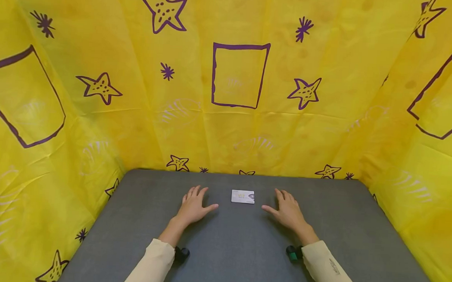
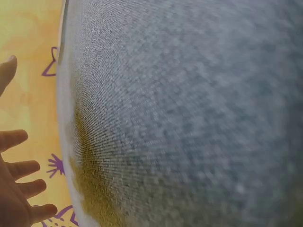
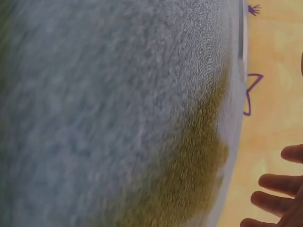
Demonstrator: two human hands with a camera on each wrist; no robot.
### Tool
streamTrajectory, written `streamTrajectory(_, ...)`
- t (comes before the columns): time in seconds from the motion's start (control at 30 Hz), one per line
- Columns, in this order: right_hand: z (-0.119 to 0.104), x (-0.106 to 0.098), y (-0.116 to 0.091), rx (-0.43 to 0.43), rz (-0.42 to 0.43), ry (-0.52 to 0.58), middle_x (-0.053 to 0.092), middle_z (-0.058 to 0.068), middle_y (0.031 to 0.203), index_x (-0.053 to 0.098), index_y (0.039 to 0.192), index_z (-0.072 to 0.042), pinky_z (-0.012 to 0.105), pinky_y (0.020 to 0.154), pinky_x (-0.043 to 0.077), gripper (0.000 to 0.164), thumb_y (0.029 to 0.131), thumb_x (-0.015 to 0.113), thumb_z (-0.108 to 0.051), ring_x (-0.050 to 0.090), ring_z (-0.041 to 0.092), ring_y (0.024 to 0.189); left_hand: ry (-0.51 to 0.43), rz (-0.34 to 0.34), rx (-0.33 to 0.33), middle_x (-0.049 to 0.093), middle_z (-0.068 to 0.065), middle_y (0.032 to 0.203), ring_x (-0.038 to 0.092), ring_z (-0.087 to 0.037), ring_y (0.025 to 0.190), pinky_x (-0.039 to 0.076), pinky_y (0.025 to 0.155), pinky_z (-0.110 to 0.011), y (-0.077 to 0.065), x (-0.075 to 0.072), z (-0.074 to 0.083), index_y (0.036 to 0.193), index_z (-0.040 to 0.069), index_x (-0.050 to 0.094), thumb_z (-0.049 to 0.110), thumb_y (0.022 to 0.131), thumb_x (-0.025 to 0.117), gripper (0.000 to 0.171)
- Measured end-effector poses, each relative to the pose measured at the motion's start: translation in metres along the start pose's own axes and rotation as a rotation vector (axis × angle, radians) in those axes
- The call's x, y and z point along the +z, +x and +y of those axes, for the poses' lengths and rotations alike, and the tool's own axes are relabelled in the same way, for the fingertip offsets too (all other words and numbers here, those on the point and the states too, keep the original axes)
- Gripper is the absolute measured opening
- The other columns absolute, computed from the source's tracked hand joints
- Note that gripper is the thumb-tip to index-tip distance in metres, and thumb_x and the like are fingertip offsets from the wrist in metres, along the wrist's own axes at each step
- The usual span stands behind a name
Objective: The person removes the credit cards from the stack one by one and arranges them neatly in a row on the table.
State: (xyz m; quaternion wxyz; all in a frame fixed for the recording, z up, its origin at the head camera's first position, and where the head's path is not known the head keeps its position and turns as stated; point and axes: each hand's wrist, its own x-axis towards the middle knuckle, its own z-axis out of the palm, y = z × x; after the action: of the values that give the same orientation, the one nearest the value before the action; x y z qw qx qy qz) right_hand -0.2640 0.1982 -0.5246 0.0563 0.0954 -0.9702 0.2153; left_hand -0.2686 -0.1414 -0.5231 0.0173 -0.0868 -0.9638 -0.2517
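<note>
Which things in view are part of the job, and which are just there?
Likely part of the job:
- card, flat between the hands
- left hand, not touching the card
- right hand, also apart from it

Just there:
- grey table under the card
- yellow cloth with drawn stars, behind and at both sides

You can count one white card, one grey tabletop, one left hand and one right hand, so two in all, two pale sleeves, two dark wrist devices, and, across the yellow backdrop, three large purple frame drawings in the head view before you
</note>
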Motion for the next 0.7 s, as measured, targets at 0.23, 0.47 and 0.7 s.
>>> streamTrajectory(0.23,-0.006,0.003,0.006,-0.015,-0.013,0.020,0.043,0.029,0.144,0.037,0.146,0.001,0.063,0.108,0.030,0.088,0.086,0.064,-0.057,0.039,0.049,0.133,-0.028,-0.024,0.002,0.036,-0.024,0.151,0.029,-0.043,0.142,0.024,0.110,-0.066,0.005,0.003,0.002,0.144,0.009,0.044,0.055,0.085,0.067,0.079)
streamTrajectory(0.47,-0.010,0.006,0.011,-0.021,-0.032,0.032,0.042,0.029,0.144,0.037,0.147,0.000,0.063,0.108,0.030,0.087,0.086,0.063,-0.057,0.039,0.048,0.133,-0.044,-0.038,0.012,0.037,-0.024,0.151,0.031,-0.043,0.141,0.026,0.108,-0.066,0.007,0.005,0.006,0.144,0.009,0.045,0.055,0.084,0.068,0.079)
streamTrajectory(0.7,-0.012,0.010,0.016,-0.052,-0.047,0.053,0.044,0.029,0.142,0.040,0.145,0.001,0.063,0.106,0.033,0.084,0.086,0.065,-0.055,0.041,0.048,0.132,-0.073,-0.050,0.024,0.037,-0.023,0.151,0.032,-0.043,0.140,0.028,0.107,-0.065,0.010,0.009,0.011,0.145,0.009,0.044,0.054,0.084,0.069,0.080)
